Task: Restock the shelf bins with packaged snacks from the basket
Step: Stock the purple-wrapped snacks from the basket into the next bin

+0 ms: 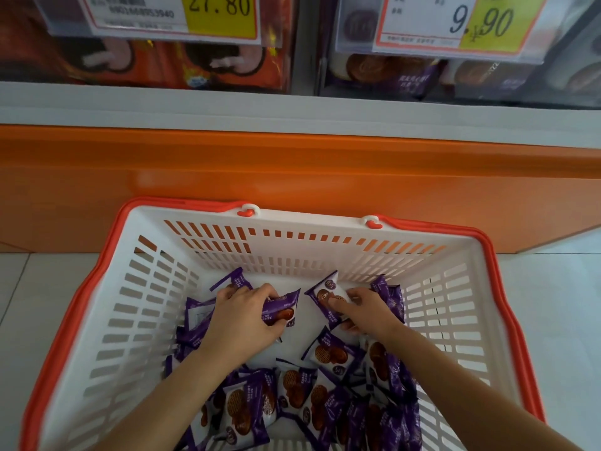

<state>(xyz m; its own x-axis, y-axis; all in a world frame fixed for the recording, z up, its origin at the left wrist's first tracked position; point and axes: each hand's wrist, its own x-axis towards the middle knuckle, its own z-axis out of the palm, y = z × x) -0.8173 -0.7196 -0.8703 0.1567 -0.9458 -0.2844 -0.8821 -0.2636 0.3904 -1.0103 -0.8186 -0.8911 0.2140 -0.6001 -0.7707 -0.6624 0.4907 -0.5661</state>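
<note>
A white slotted basket (325, 252) with an orange rim stands on the floor below the shelf. Several purple-and-white snack packets (331, 353) with a brown waffle picture lie in it. My left hand (242, 315) reaches into the far left of the pile, its fingers curled round a purple packet (282, 308). My right hand (364, 312) grips another packet (327, 299) at the far middle, thumb pressed on its face. Above, a clear shelf bin (422, 76) holds matching purple packets.
An orange shelf base (292, 177) with a grey ledge runs across just beyond the basket. Price tags reading 27.80 (218, 11) and 9.90 (471, 24) hang over the bins. A bin of red packages (162, 63) sits at upper left. Pale floor tiles flank the basket.
</note>
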